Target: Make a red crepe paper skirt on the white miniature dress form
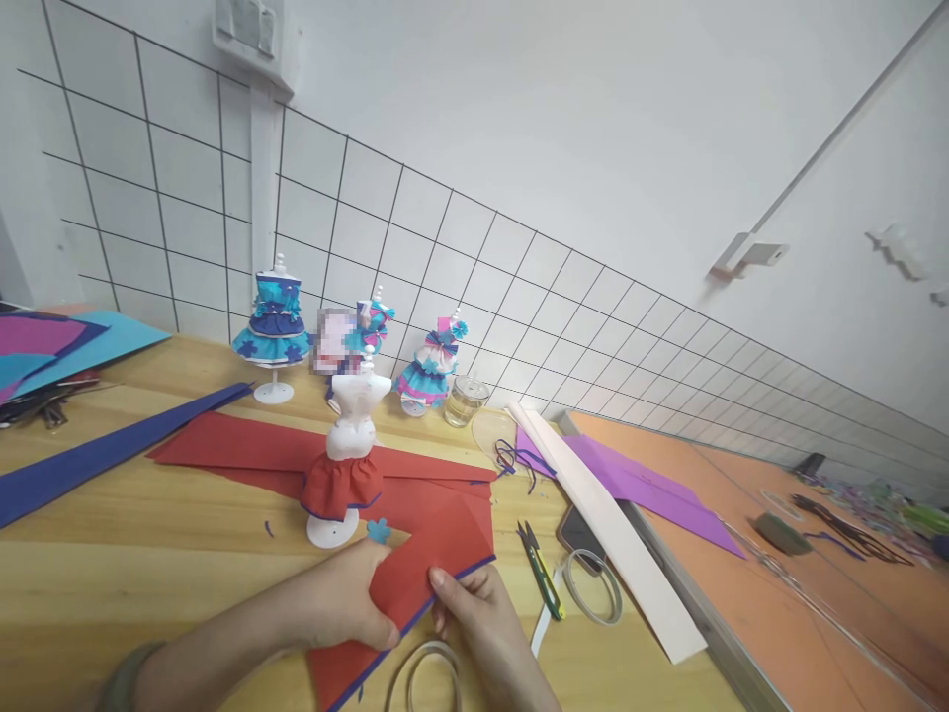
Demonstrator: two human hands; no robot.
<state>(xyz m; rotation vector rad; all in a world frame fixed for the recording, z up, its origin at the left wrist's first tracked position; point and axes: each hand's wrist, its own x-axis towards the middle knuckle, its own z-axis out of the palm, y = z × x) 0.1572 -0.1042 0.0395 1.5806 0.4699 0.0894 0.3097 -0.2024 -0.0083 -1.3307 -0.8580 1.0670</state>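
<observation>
Both hands grip a red sheet with a dark blue strip along its edge; whether it is paper or cloth I cannot tell. My left hand is closed on it, the thumb lying over the front near the blue edge. Further along that edge, my right hand pinches the border between thumb and fingers. Just behind the hands stands a small white dress form, wearing a gathered red skirt trimmed in blue. A light blue flower cutout lies beside its base.
Right of my hands lie thread snips, a roll of tape and a long pale strip. Another tape ring is in front. Red sheets and a blue strip spread leftward. Dressed forms stand by the wall.
</observation>
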